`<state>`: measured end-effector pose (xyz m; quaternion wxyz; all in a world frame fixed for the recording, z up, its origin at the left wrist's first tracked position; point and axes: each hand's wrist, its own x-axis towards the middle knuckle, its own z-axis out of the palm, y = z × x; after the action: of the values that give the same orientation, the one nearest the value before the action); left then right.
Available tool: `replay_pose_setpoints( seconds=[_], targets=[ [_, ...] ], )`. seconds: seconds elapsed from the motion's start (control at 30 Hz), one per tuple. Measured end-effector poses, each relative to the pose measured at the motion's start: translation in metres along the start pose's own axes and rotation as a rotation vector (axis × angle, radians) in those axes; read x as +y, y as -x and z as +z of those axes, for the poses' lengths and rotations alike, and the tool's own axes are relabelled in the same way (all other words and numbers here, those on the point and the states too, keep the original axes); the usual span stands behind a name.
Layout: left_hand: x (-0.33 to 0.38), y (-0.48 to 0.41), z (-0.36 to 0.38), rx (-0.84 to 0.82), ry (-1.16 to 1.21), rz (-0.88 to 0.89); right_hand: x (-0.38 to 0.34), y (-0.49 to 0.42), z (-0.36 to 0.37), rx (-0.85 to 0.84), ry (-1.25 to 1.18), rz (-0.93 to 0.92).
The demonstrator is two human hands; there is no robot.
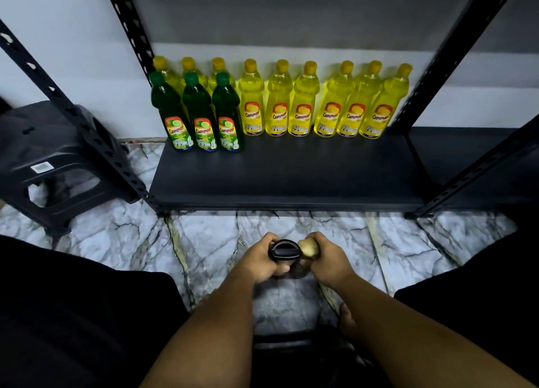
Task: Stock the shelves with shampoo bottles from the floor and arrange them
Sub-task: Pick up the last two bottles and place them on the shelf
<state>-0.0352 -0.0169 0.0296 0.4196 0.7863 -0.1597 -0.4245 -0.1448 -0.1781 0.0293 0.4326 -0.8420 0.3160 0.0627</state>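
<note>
My left hand grips a dark bottle with a black cap, seen from above over the marble floor. My right hand grips a second bottle with a tan cap right beside it. Both bottles' bodies are mostly hidden under my hands. Ahead, the black bottom shelf carries a back row of yellow bottles and three green bottles standing in front at its left end.
Black perforated uprights frame the shelf on both sides. A black plastic stool stands left of the rack. The front half of the shelf board is bare. My dark-clothed knees fill the lower corners, and a foot shows below my right arm.
</note>
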Motion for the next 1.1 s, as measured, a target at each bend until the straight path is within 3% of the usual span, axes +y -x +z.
replay_pose_setpoints(
  seconds=[0.3,0.43,0.53,0.63,1.1],
  targets=[
    [0.007,0.000,-0.003,0.111,0.132,0.014,-0.003,-0.003,0.002,0.047,-0.148,0.095],
    [0.045,-0.005,-0.021,0.185,0.389,0.045,-0.025,-0.001,-0.019,0.224,-0.462,0.047],
    [0.102,-0.003,-0.043,0.158,0.392,0.196,-0.067,-0.003,-0.055,0.312,-0.771,-0.056],
    [0.166,0.010,-0.060,0.148,0.401,0.355,-0.115,-0.004,-0.101,0.366,-0.933,-0.226],
    [0.430,0.119,-0.083,0.255,0.500,1.126,-0.284,0.064,-0.334,0.777,-0.726,-0.897]
  ],
)
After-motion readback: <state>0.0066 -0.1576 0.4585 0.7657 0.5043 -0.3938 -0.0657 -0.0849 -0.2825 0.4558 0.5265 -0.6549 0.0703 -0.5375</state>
